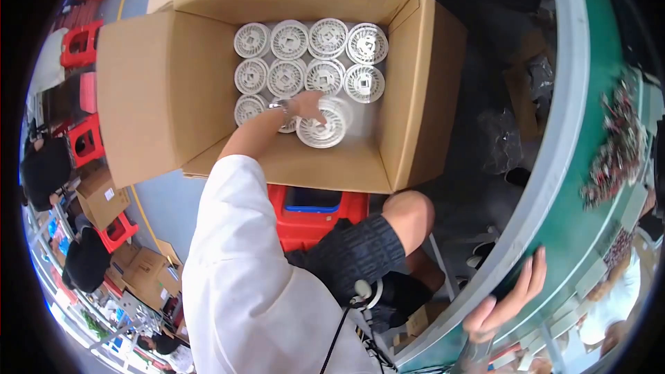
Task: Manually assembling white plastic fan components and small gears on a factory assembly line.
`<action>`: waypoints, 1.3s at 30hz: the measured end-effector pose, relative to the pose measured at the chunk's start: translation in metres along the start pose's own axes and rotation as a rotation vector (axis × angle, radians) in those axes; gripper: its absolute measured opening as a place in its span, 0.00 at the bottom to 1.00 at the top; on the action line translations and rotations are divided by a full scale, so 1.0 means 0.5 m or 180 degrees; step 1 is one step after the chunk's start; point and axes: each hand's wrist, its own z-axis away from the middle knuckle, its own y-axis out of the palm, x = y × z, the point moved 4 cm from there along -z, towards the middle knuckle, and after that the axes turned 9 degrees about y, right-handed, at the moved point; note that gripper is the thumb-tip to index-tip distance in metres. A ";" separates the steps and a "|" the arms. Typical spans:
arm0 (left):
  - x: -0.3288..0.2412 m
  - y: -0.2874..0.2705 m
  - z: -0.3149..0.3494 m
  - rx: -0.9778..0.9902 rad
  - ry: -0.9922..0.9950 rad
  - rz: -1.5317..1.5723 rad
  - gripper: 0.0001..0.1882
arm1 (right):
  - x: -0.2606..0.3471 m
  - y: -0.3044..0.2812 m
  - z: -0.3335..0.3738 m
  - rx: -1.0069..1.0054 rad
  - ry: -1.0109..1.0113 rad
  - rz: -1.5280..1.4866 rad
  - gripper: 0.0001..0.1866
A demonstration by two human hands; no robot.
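My left hand [305, 105], wearing a wrist band, reaches down into an open cardboard box [284, 163]. Its fingers are closed on the rim of a round white slotted plastic cover [323, 130], which is slightly blurred. More such white covers [327, 37] lie in rows on the box bottom, some seemingly stacked. One cover beside my wrist is partly hidden by the hand. Far off to the right, my right hand [506, 301] rests at the grey edge of a green-topped table [589, 249], fingers stretched out. A dark patch beside its fingers cannot be made out.
A red stool [298, 225] stands by the box's near side, next to my bent knee [409, 221]. Tangled wired parts [613, 149] lie on the green table. Clear plastic bags [500, 142] are on the floor. Red stools, cartons and other people fill the left side.
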 end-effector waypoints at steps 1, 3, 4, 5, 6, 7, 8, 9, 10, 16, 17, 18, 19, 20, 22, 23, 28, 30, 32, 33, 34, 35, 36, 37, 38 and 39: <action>0.023 -0.014 0.040 -0.0366 0.0166 0.0695 0.36 | -0.004 0.002 -0.004 0.0220 0.0001 -0.0043 0.35; 0.005 -0.064 0.103 -0.0751 0.0405 0.1309 0.38 | 0.001 0.012 -0.007 0.0347 0.0041 -0.0083 0.36; -0.029 -0.087 0.140 -0.0803 0.0660 0.1960 0.38 | 0.003 0.014 -0.007 0.0310 0.0074 -0.0160 0.36; -0.074 -0.115 0.187 -0.0843 0.0912 0.2605 0.39 | 0.005 0.017 -0.008 0.0267 0.0101 -0.0248 0.35; -0.116 -0.137 0.228 -0.0848 0.1169 0.3253 0.39 | 0.005 0.014 -0.007 0.0192 0.0151 -0.0244 0.35; -0.150 -0.151 0.256 -0.0816 0.1224 0.3183 0.39 | 0.006 0.011 -0.005 0.0199 0.0132 -0.0219 0.35; -0.182 -0.166 0.289 -0.0914 0.1406 0.3567 0.40 | 0.009 0.008 -0.003 0.0215 0.0114 -0.0205 0.34; -0.220 -0.179 0.306 -0.0977 0.1608 0.3957 0.41 | 0.009 0.007 -0.003 0.0221 0.0109 -0.0164 0.34; -0.261 -0.192 0.322 -0.1014 0.1806 0.4354 0.42 | 0.009 0.005 -0.003 0.0148 0.0186 -0.0130 0.34; -0.616 -0.275 0.472 -0.2434 0.3777 0.3575 0.43 | 0.007 -0.020 -0.004 0.0003 -0.0110 -0.0079 0.31; -0.680 -0.282 0.508 -0.2729 0.4024 0.3064 0.43 | 0.007 -0.023 -0.010 -0.0213 -0.0172 -0.0253 0.28; -0.741 -0.283 0.537 -0.3031 0.4267 0.2550 0.44 | 0.008 -0.029 -0.007 -0.0435 -0.0248 -0.0417 0.24; -0.807 -0.284 0.565 -0.3456 0.4632 0.1641 0.44 | 0.007 -0.032 0.005 -0.0588 -0.0533 -0.0577 0.18; -0.850 -0.276 0.578 -0.3947 0.4894 0.0755 0.45 | 0.016 -0.028 0.013 -0.0676 -0.0889 -0.0712 0.12; -0.989 -0.249 0.570 -0.3885 0.5843 -0.0171 0.40 | 0.016 -0.029 0.029 -0.0704 -0.1145 -0.0704 0.08; -1.043 -0.229 0.552 -0.3858 0.6129 -0.0789 0.36 | 0.021 -0.035 0.033 -0.0676 -0.1435 -0.0751 0.06; -1.087 -0.120 0.420 -0.3470 0.6478 -0.2659 0.31 | 0.018 -0.023 0.049 -0.0564 -0.1478 -0.0859 0.09; -1.087 -0.117 0.415 -0.3243 0.6472 -0.2813 0.34 | 0.013 -0.025 0.053 -0.0674 -0.1351 -0.1008 0.10; -1.099 -0.121 0.430 -0.2732 0.6354 -0.2877 0.37 | 0.010 -0.029 0.057 -0.0751 -0.1279 -0.1100 0.11; -1.104 -0.120 0.433 -0.2263 0.6184 -0.2885 0.40 | 0.009 -0.027 0.059 -0.0753 -0.1241 -0.1136 0.11; -1.103 -0.118 0.435 -0.1805 0.5991 -0.2877 0.42 | 0.009 -0.024 0.062 -0.0746 -0.1204 -0.1175 0.11; -1.099 -0.124 0.443 -0.1824 0.5977 -0.2892 0.42 | 0.006 -0.028 0.057 -0.0725 -0.1202 -0.1203 0.11; -1.088 -0.131 0.448 -0.1926 0.5869 -0.2969 0.45 | 0.007 -0.028 0.053 -0.0718 -0.1225 -0.1215 0.11; -1.074 -0.137 0.452 -0.2023 0.5743 -0.3037 0.47 | 0.009 -0.022 0.048 -0.0689 -0.1184 -0.1285 0.10; -1.062 -0.141 0.452 -0.2112 0.5595 -0.3099 0.50 | 0.013 -0.013 0.043 -0.0645 -0.1147 -0.1371 0.10; -1.054 -0.146 0.447 -0.2112 0.5509 -0.3088 0.50 | 0.015 -0.002 0.039 -0.0587 -0.1113 -0.1477 0.09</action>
